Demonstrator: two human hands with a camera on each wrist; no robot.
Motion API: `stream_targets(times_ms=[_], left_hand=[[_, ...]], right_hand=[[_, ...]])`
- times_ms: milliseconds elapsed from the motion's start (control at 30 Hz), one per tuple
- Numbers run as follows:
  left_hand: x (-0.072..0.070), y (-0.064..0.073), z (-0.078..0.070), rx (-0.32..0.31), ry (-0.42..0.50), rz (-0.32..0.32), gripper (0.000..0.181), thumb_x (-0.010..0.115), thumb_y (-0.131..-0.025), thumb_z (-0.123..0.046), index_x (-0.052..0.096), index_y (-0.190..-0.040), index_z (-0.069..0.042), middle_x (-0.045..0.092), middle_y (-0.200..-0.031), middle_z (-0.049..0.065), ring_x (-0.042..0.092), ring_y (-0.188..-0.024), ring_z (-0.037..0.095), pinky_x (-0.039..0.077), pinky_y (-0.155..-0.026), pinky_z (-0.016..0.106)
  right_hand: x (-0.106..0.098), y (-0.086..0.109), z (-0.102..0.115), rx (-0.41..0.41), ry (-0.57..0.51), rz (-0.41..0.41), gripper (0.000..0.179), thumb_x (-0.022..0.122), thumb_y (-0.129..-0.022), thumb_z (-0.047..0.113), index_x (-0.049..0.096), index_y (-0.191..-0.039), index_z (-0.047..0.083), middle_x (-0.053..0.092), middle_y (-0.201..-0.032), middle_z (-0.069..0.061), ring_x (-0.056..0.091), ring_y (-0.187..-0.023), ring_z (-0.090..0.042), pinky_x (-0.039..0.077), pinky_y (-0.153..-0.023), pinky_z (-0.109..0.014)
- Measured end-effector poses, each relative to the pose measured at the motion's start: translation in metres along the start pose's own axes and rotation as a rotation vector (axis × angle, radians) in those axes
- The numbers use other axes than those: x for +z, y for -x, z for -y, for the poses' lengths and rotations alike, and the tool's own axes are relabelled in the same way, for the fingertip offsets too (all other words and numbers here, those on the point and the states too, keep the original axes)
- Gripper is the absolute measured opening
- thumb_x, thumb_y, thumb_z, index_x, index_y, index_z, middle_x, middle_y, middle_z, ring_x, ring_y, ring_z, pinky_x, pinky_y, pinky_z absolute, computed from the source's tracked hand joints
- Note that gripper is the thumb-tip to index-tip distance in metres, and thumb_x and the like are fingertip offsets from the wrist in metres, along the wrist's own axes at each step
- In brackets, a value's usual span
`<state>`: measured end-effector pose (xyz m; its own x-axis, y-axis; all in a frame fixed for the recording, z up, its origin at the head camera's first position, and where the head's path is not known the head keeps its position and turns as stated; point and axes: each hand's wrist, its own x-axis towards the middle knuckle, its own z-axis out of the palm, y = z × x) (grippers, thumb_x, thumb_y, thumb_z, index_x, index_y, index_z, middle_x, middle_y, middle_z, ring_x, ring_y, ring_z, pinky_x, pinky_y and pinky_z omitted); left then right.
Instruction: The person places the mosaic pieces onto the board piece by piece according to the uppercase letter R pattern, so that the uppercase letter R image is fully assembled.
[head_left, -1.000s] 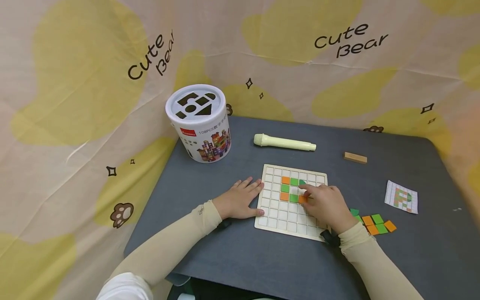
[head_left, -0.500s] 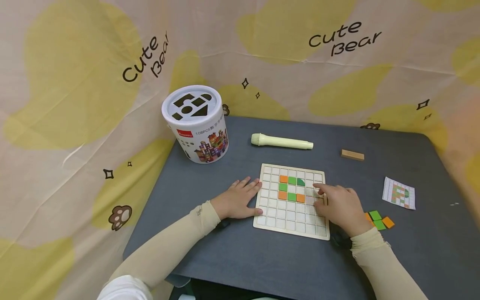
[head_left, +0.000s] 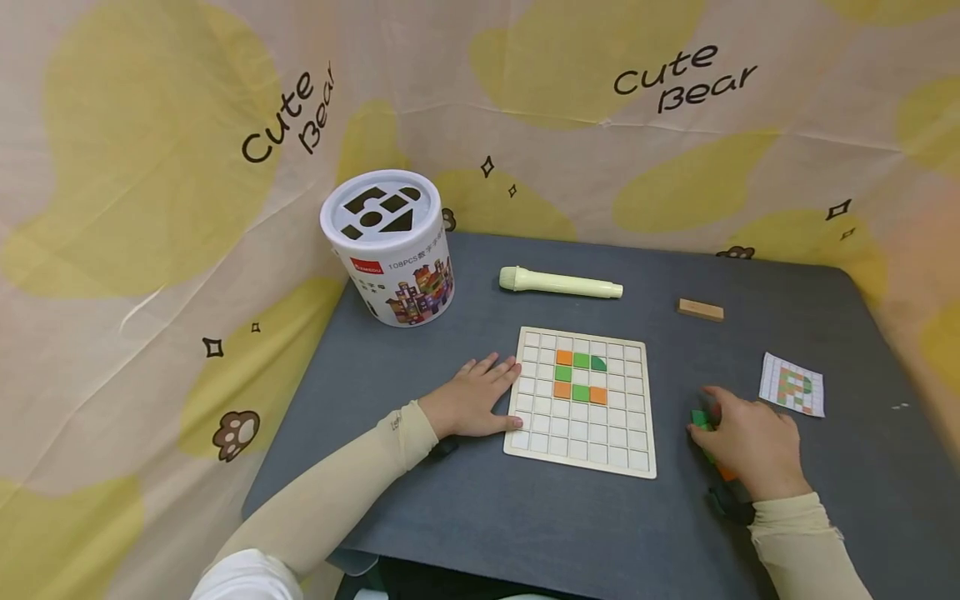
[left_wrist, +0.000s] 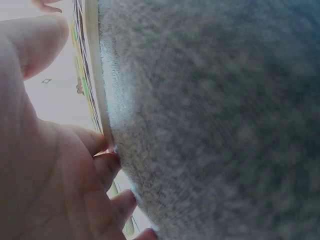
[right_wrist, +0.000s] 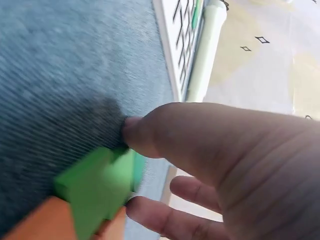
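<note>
My left hand [head_left: 472, 400] lies flat with fingers spread at the left edge of a wooden grid board [head_left: 579, 450]. In the left wrist view, its fingertips meet the board's side. Orange square tiles [head_left: 563, 390], green square tiles [head_left: 581, 393] and a dark green rounded tile [head_left: 598, 363] sit in the board's upper cells. Right of the board, my right hand [head_left: 753, 446] is over a group of loose tiles, partly hiding them. In the right wrist view, thumb and fingertips stand apart on either side of a green tile [right_wrist: 102, 185], with orange tiles [right_wrist: 45, 222] beside it.
A printed pattern card [head_left: 792, 385] lies beyond my right hand. Behind the board are a pale green microphone-shaped stick [head_left: 561, 282] and a small wooden block [head_left: 701, 310]. A white lidded bucket [head_left: 390, 250] stands at the table's back left, near the patterned curtain.
My right hand has left the board and moved right to the loose tiles, uncovering the dark green rounded tile in the grid. My left hand has stayed at the board's edge.
</note>
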<state>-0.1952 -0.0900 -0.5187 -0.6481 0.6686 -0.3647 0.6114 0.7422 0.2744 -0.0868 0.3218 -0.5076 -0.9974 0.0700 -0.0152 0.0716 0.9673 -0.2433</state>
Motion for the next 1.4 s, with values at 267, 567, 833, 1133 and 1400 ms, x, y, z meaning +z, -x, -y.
stream_targets(times_ms=[267,567,833,1133,1400], left_hand=[[0.002,-0.001,0.001,0.003,-0.007,-0.008,0.097,0.05,-0.102,-0.073,0.015,-0.173,-0.016,0.013,-0.178,0.002,0.005,-0.164,0.029,0.01,-0.129,0.054],[0.003,-0.001,0.002,0.002,-0.011,-0.016,0.097,0.05,-0.102,-0.073,0.015,-0.173,-0.017,0.013,-0.178,0.002,0.004,-0.164,0.029,0.01,-0.129,0.054],[0.001,0.0,0.001,0.002,-0.001,-0.014,0.096,0.051,-0.102,-0.072,0.016,-0.173,-0.017,0.013,-0.178,0.001,0.004,-0.164,0.029,0.009,-0.129,0.054],[0.004,-0.003,0.002,0.007,0.004,-0.02,0.096,0.05,-0.103,-0.072,0.015,-0.173,-0.017,0.012,-0.178,0.001,0.004,-0.164,0.028,0.009,-0.129,0.053],[0.004,-0.002,0.003,0.004,0.004,-0.019,0.096,0.051,-0.103,-0.072,0.015,-0.173,-0.017,0.013,-0.178,0.001,0.003,-0.164,0.028,0.008,-0.129,0.053]], right_hand=[[0.007,0.002,-0.002,-0.001,-0.017,-0.038,0.06,0.086,-0.083,0.032,0.068,-0.132,0.003,0.071,-0.082,-0.006,0.063,-0.065,-0.029,0.041,-0.061,-0.053],[0.011,-0.003,0.003,-0.035,-0.009,-0.081,0.055,0.086,-0.083,0.029,0.071,-0.129,0.003,0.075,-0.087,-0.01,0.066,-0.07,-0.034,0.044,-0.065,-0.059],[0.015,-0.018,0.04,-0.235,-0.011,-0.129,0.054,0.091,-0.082,0.026,0.075,-0.128,0.004,0.077,-0.096,-0.008,0.066,-0.077,-0.03,0.045,-0.084,-0.069],[0.024,-0.035,0.076,-0.286,-0.016,-0.016,0.052,0.088,-0.086,0.028,0.076,-0.132,0.008,0.079,-0.1,-0.003,0.067,-0.086,-0.029,0.045,-0.091,-0.064],[0.032,-0.039,0.085,-0.252,0.012,0.009,0.057,0.089,-0.086,0.033,0.074,-0.134,0.006,0.079,-0.099,-0.004,0.067,-0.089,-0.031,0.044,-0.093,-0.065]])
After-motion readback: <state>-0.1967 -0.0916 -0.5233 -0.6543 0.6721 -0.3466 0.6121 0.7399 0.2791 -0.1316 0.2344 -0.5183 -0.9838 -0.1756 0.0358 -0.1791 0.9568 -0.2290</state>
